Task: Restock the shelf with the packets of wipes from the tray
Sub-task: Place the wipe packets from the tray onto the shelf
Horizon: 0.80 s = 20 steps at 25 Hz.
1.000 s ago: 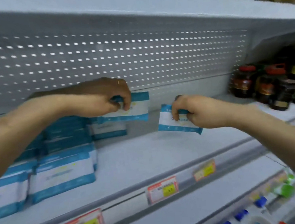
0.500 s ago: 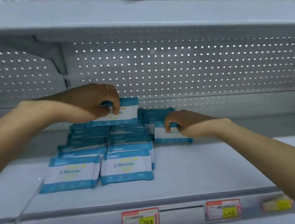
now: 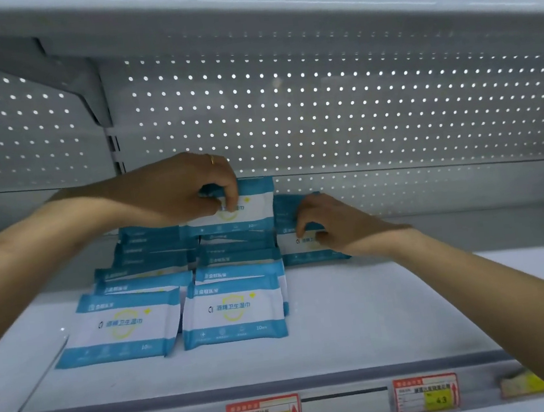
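Two hands holding packets of wipes at a white shelf [image 3: 379, 329].
At left and centre, stacked packets [image 3: 231, 308] lie flat in two rows running front to back. The left hand [image 3: 177, 189] pinches a raised packet [image 3: 250, 205] between thumb and curled fingers, above the rear stacks. Just right of them, the right hand [image 3: 337, 225] grips a second packet [image 3: 302, 244] with curled fingers; it rests on the shelf near the perforated back panel [image 3: 354, 111].
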Motion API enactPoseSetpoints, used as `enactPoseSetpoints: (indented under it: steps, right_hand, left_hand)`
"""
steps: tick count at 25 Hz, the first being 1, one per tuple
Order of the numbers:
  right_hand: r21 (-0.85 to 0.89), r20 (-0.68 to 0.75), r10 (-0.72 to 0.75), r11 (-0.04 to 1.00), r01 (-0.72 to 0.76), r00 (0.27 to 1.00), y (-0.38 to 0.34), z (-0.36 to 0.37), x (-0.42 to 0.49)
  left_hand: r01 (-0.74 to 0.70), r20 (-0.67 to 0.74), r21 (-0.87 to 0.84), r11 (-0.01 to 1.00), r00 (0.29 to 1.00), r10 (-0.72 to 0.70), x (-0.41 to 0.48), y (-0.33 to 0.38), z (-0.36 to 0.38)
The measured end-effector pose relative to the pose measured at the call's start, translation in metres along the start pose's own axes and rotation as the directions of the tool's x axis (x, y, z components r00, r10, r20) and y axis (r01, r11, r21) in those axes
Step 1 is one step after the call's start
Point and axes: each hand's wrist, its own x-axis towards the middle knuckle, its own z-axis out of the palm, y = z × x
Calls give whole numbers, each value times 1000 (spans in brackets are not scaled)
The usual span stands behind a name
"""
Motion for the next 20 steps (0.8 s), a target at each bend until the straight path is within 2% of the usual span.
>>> enactPoseSetpoints:
  steps: [1,4,7,9,12,16,20]
  right_hand:
    - [8,-16,-1,1000,1,1000,1,-1,-3]
    - [-2,-82,27,1000,-27,996,4,-10,-15]
    - [-89,-133,98,990,-111,986,17,-21,-34]
    - [-192,-119,153,966,-174,981,28,-27,-51]
    - [-264,-118,182,942,-207,976,40,-30,-86]
    - [-296,-169,226,917,-268,960,45,-35,-130]
    - [-295,-178,227,916,-272,958,49,-40,-160]
  left_hand:
    - [42,17,-60,997,999,-42,6,0,4]
    - [-2,12,-85,996,1000,3,22,20,9]
    - [-66,-3,-259,964,998,68,39,43,17]
    - [-73,15,-323,944,996,83,55,60,31]
    - [-106,57,-338,935,989,133,77,78,60]
    - [-58,150,-331,942,982,114,85,72,98]
    - [-14,150,-304,953,987,63,84,54,110]
